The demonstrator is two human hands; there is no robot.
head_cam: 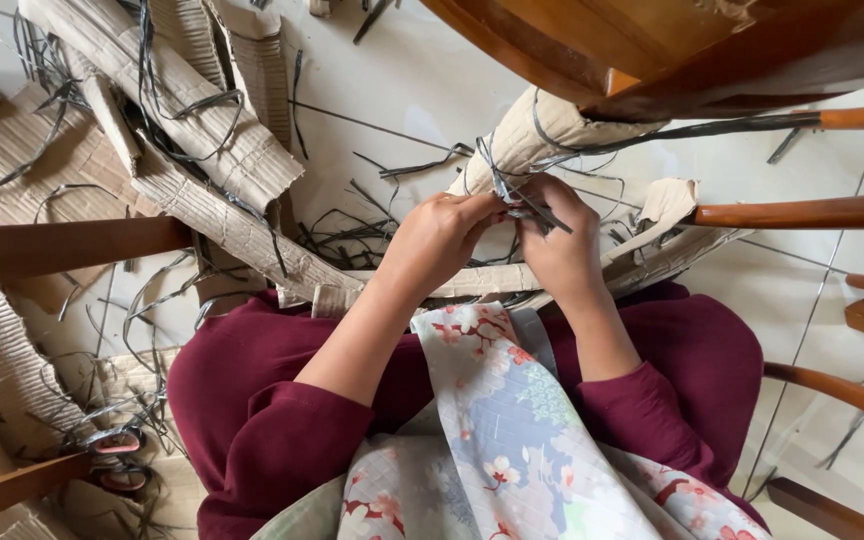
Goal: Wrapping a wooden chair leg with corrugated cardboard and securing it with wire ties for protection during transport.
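Nearest the viewpoint, a floral-patterned cloth [512,440] hangs down between the person's forearms, over dark red sleeves [282,420].

Above it, the two hands meet. The left hand [439,238] is curled nearly closed, thumb and fingertips pinched on the grey strapping strips [522,200]. The right hand [560,240] is likewise closed around the same bundle from the other side, with several strip ends projecting past its knuckles. The exact finger placement inside the bundle cannot be told. The strips sit directly between the two hands, held clear of the floor.

Just beyond the hands, one long strip [712,128] runs from the bundle away to the right, under the wooden chair frame [652,50]. It appears to be attached there at its far end; the anchor point is hidden. A wrapped cardboard piece [552,125] lies just behind the right hand, with strips across it.

Status, as a judgement: unpacking is well advanced. Torn corrugated cardboard [202,110] lies in heaps to the left of the left hand, and loose cut strips [352,225] are scattered on the tiled floor [422,80] beyond the fingertips. Remaining work appears to be the bundle in hand, the strip leading to the chair, and the wrapped piece. Further wooden rails [802,212] extend to the right of the right hand.
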